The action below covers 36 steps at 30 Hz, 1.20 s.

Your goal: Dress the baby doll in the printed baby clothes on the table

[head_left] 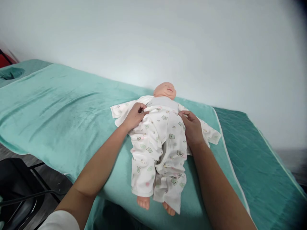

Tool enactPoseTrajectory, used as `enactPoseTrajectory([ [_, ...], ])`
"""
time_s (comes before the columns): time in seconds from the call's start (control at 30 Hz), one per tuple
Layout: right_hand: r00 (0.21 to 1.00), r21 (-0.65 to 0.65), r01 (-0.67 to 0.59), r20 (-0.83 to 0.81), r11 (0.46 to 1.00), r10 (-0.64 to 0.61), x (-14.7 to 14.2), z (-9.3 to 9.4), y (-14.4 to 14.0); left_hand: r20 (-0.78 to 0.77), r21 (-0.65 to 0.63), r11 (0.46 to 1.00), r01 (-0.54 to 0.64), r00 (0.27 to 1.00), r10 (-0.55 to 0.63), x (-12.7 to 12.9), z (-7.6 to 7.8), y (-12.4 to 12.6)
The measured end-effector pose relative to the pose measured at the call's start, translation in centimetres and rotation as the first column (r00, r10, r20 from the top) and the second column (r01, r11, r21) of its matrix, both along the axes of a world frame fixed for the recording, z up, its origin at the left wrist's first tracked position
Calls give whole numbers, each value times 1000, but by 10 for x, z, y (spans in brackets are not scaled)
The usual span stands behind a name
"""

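A baby doll [165, 90] lies on its back, head toward the wall and bare feet toward me. It wears white printed baby trousers [148, 153] pulled up over its belly, and a white printed top [124, 108] lies spread out under its back and arms. My left hand [135, 116] pinches the waistband at the doll's side on the left. At the other side of the waist, my right hand [191, 126] has its fingers closed on the same waistband. A grey gap shows at the crotch between the trouser legs.
A light green plush cover [59, 105] spreads over the bed beneath the doll. Darker green bedding [254, 150] shows at the right. Behind stands a pale wall [153, 41]. A black chair [19, 188] with a cable is at the lower left.
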State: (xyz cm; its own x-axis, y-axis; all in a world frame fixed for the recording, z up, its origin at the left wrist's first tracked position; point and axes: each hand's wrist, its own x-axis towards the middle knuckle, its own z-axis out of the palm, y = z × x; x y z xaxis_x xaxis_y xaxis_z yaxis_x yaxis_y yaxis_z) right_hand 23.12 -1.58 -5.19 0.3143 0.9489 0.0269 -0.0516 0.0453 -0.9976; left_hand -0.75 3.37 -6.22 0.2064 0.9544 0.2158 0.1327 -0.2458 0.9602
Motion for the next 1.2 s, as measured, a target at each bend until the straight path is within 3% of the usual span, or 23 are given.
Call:
enactPoseTrajectory([
  [0.17, 1000, -1, 10, 20, 1000, -10, -2, 3, -3, -2, 83, 997, 5, 1000, -5, 1, 0, -1],
  [0.6, 997, 18, 23, 73, 1000, -24, -1, 0, -1, 43, -1, 999, 46, 998, -46, 1, 9, -6],
  [0.73, 978, 119, 97, 174, 988, -117, 1, -6, 0, 59, -16, 999, 52, 997, -51, 1, 10, -6],
  [0.83, 896, 316, 156, 352, 936, -269, 6, -11, 1, 64, -31, 997, 69, 996, -67, 0, 11, -7],
  [0.93, 720, 459, 121, 570, 880, -396, 14, -15, 2, 58, -33, 997, 74, 996, -72, 0, 12, -7],
  [1.0, 623, 487, 91, 653, 869, -431, 19, -19, 3, 47, -29, 997, 74, 996, -73, -1, 12, -7],
  [1.07, 594, 465, 87, 686, 881, -421, 23, -22, 5, 39, -27, 997, 74, 997, -73, -1, 12, -7],
  [1.2, 618, 367, 126, 698, 922, -363, 27, -25, 9, 46, -22, 997, 72, 996, -71, 0, 11, -7],
])
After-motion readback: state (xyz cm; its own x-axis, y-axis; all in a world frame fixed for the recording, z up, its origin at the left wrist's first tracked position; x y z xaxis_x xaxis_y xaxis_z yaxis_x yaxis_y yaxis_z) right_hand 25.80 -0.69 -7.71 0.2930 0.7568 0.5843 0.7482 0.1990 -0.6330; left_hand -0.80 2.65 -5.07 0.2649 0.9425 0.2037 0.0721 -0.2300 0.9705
